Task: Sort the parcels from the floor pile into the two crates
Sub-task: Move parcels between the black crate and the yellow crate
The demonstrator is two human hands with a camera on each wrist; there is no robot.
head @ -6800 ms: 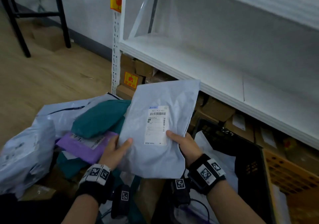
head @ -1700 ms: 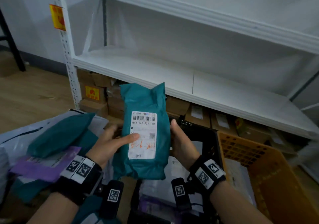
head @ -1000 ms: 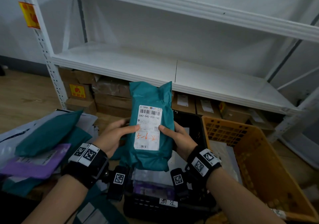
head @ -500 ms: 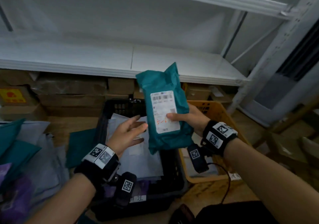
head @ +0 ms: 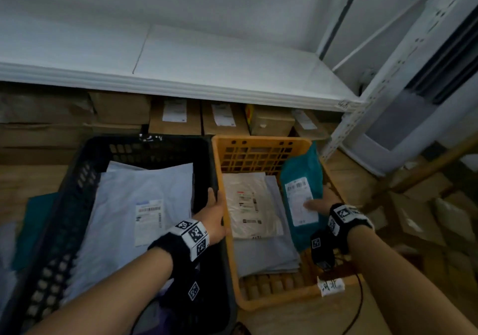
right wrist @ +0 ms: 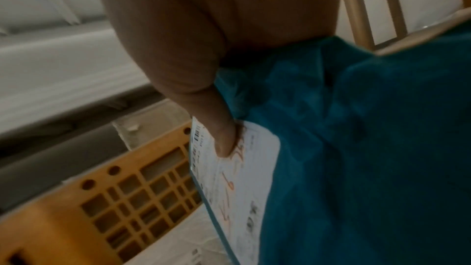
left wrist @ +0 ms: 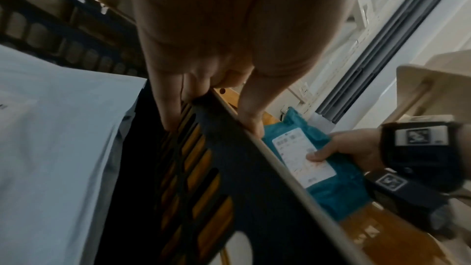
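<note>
Right hand pinches the soft teal plastic mailer parcel by its label edge over the orange crate, looks light and floppy, while left hand fingers grip the black crate rim.

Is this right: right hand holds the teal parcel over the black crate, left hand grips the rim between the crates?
Not quite. The right hand holds the teal parcel over the orange crate, not the black crate; the head view shows it. The rest stands: the left hand grips the rim between the crates, as the left wrist view confirms.
</note>
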